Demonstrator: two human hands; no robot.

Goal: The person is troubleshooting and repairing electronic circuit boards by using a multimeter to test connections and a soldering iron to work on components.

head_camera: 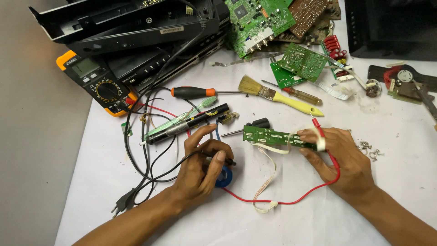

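My left hand [200,164] grips a black multimeter probe [227,161] with its black lead trailing left; a blue tape roll [224,177] lies under the fingers. My right hand [339,157] pins a long narrow green circuit board [268,135] to the white sheet and holds the red probe [318,128], whose red lead [291,201] loops below the hand. A white ribbon cable [266,182] hangs from the board.
A yellow-and-black multimeter [98,84] sits at upper left by black casings [127,23]. An orange-handled screwdriver [195,92], a yellow-handled brush [277,95], a soldering iron [191,123], several green boards [259,18] and loose screws [368,150] surround the hands.
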